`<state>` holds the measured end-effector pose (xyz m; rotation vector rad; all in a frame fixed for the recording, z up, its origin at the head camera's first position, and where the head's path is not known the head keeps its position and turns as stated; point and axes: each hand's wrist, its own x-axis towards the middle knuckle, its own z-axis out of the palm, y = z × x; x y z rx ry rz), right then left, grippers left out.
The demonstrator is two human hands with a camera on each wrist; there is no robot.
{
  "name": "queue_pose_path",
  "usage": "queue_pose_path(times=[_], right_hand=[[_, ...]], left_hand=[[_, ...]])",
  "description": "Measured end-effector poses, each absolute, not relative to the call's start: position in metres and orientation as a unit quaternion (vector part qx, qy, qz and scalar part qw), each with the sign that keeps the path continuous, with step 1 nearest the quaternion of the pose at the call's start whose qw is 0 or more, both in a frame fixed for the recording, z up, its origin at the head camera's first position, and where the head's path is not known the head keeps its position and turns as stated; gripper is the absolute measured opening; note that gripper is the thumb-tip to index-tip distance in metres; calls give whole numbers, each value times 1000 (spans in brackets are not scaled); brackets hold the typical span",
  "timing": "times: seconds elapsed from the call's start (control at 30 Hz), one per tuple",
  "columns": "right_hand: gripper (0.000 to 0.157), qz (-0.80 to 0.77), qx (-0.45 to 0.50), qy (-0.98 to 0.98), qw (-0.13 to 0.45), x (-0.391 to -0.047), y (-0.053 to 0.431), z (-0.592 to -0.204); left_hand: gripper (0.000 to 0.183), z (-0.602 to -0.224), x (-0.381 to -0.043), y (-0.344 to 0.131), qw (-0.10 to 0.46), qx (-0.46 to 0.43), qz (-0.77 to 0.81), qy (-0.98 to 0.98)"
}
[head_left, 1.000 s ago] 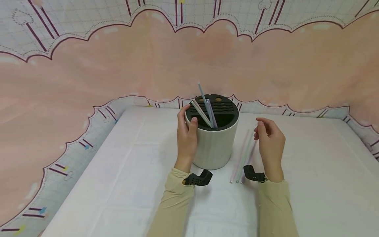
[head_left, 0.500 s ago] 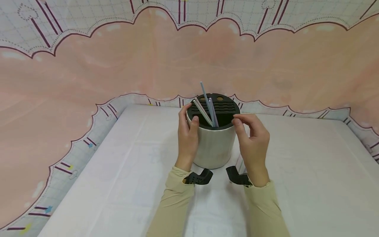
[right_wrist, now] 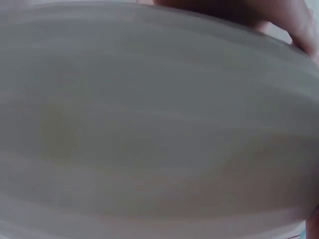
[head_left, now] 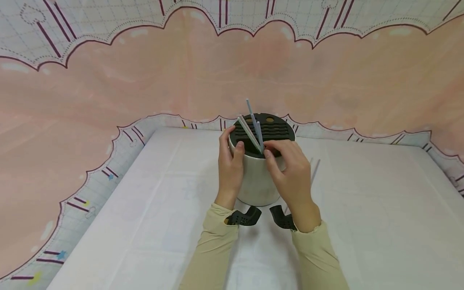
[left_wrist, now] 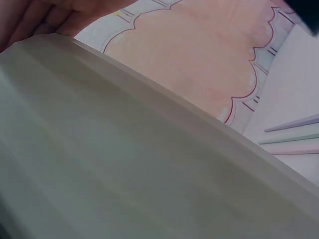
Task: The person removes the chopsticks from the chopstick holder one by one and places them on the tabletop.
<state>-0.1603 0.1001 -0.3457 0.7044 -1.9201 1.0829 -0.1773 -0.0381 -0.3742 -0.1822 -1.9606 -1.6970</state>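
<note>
A white round holder [head_left: 255,177] with a black slotted top [head_left: 277,131] stands at the back middle of the table. Several pale straws [head_left: 250,123] lean out of its front opening. My left hand [head_left: 232,140] grips the holder's left side, thumb on the rim. Reaching over the front rim, my right hand [head_left: 267,148] pinches a straw low down, just above the opening. The left wrist view is filled by the holder's wall [left_wrist: 124,164], with my fingers [left_wrist: 45,20] at its top. In the right wrist view the same wall [right_wrist: 149,124] is a blur.
A few loose straws [head_left: 314,171] lie on the white table [head_left: 362,225] right of the holder, partly behind my right hand; they also show as loose straws [left_wrist: 294,135] in the left wrist view. A pink and checked backdrop [head_left: 108,100] walls in the table at back and left.
My right hand has left the loose straws on the table, crossed to the holder's right rim, then slid left over the front rim to the straws. The left hand has stayed on the holder.
</note>
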Motion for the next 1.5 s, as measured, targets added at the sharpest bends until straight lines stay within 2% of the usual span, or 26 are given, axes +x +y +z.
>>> queue_pose_path(times=[0.27,0.47,0.6,0.83,1.13,1.5], right_hand=[[21,354,270,-798,406,-159,93,-345],[19,354,274,-803,392,-159,96,-345],[17,419,255,-791,367,-158,100,-344],[25,587,198,-717,320,-148,108,-328],[23,690,175,-599,367,-140,119,-311],[31,836,127,-364,390,-164,161,-324]], left_hand=[[51,-374,-178,-37,258,-66,-636,-724],[50,-374,-178,-37,260,-71,-638,-721],[49,-375,-178,-36,262,-72,-639,-720],[49,-375,-179,-36,260,-60,-627,-732],[50,-374,-179,-37,259,-61,-623,-735],[50,-374,-178,-38,268,-60,-620,-735]])
